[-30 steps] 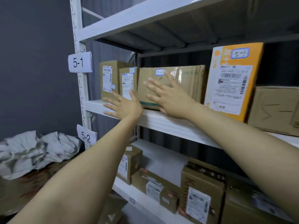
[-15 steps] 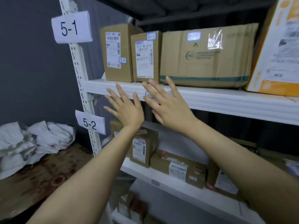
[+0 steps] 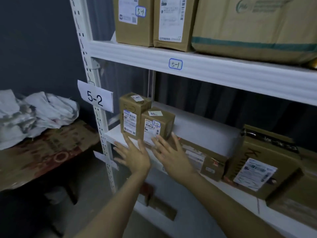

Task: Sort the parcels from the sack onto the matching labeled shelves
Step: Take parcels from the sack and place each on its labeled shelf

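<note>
Cardboard parcels stand on the lower shelf (image 3: 197, 127) just beyond both hands. Left hand (image 3: 135, 157): flat, fingers spread, grasping nothing, fingertips at the shelf edge below the tall parcel (image 3: 132, 115). Right hand (image 3: 171, 157): likewise spread and empty, fingertips at the lower front of the small parcel (image 3: 157, 127) marked 5-2; contact cannot be confirmed. Tag 5-2 (image 3: 96, 98) hangs above-left of the left hand. White sack (image 3: 34, 114) lies well to its left.

Matt brown cardboard parcels (image 3: 132, 115) with paper labels sit on a smooth white-painted metal shelf (image 3: 205, 73).
</note>
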